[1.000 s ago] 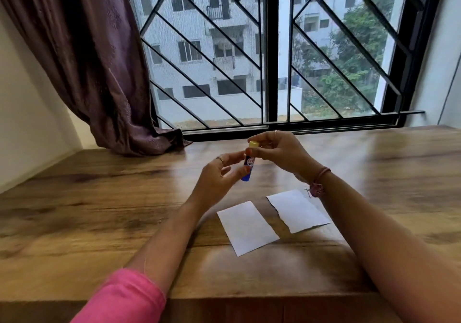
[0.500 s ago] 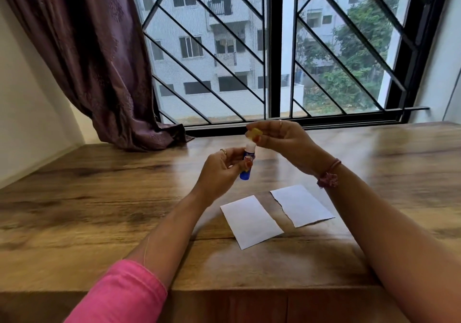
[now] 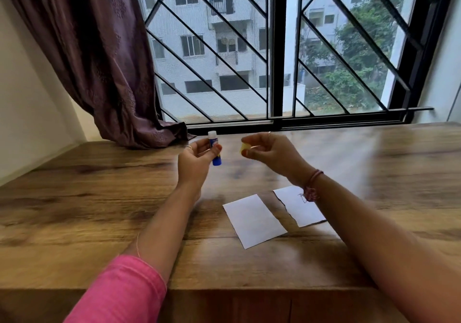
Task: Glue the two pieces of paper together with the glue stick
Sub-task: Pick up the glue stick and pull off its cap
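My left hand (image 3: 197, 159) holds a small blue glue stick (image 3: 215, 152) upright above the wooden table, its white tip uncovered. My right hand (image 3: 270, 150) pinches the yellow cap (image 3: 245, 147), held apart to the right of the stick. Two white pieces of paper lie flat on the table below my hands: the left piece (image 3: 253, 220) in full view, and the right piece (image 3: 299, 206) with a torn left edge, partly covered by my right wrist.
The wooden table (image 3: 99, 198) runs to a barred window (image 3: 274, 73) at the back. A purple curtain (image 3: 99, 61) hangs at the back left, its hem resting on the table. The table's front edge lies close below my forearms.
The yellow cap has come off the glue stick. My hands have moved apart, the left one with the stick going left and the right one holding the cap.
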